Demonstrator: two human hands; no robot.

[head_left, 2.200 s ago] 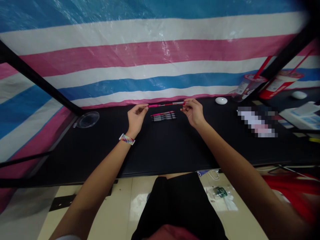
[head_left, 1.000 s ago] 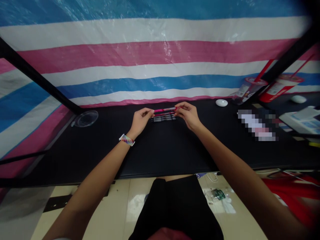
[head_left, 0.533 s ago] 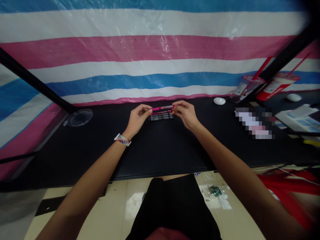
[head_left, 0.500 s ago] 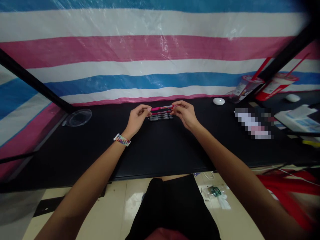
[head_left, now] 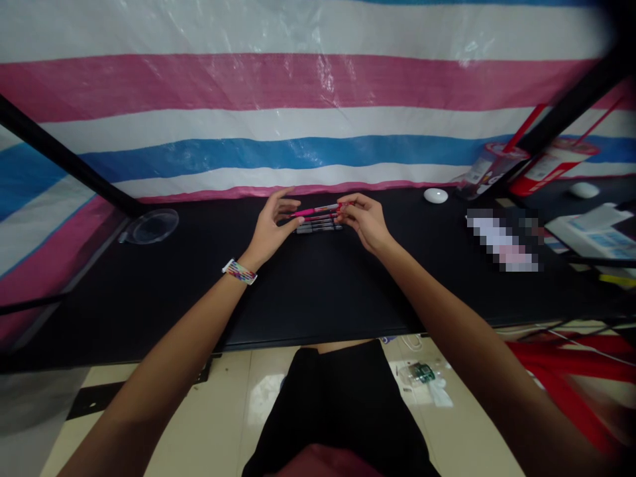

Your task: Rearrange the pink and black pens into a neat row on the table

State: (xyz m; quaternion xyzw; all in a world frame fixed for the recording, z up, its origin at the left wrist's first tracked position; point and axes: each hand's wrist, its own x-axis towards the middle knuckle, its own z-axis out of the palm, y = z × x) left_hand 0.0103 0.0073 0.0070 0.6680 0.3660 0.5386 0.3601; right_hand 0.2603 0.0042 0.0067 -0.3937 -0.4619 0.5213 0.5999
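Observation:
A pink pen (head_left: 316,211) hangs level just above the black table (head_left: 318,285), near its far edge. My right hand (head_left: 362,220) is closed and pinches the pen's right end. My left hand (head_left: 272,222), with a striped wristband, has its fingers spread apart by the pen's left tip; no grip on the pen shows. Under the held pen a short row of pens (head_left: 318,226) lies side by side on the table, one pink and the others dark.
A clear plastic lid (head_left: 148,226) lies at the table's left. To the right are a small white round object (head_left: 436,195), two red-and-white cups with straws (head_left: 497,167), and papers (head_left: 591,232). A striped tarp hangs behind, and black frame poles slant at both sides.
The pen has come down from higher above the table to just over the row of pens. My left hand's fingers, pinched on the pen's left end before, have spread.

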